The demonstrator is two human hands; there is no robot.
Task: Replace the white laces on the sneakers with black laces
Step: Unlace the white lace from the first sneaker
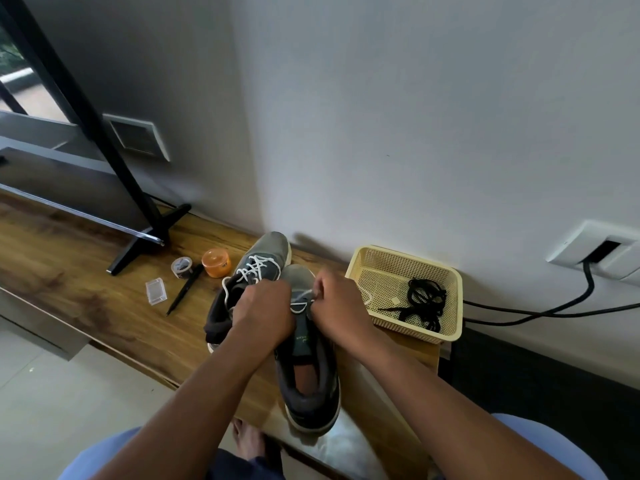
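Bench [86, 289]: both sneakers on it, the near sneaker [308, 382] under my hands, black laces [426, 303] waiting in the basket [453, 306]. Left hand [265, 311] grips the shoe; right hand [341, 303] pinches the white lace [300, 304]. I'd draw it out eyelet by eyelet, holding the shoe firm.

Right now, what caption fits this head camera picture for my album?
Both hands pull a white lace from a sneaker; black laces wait in a basket.
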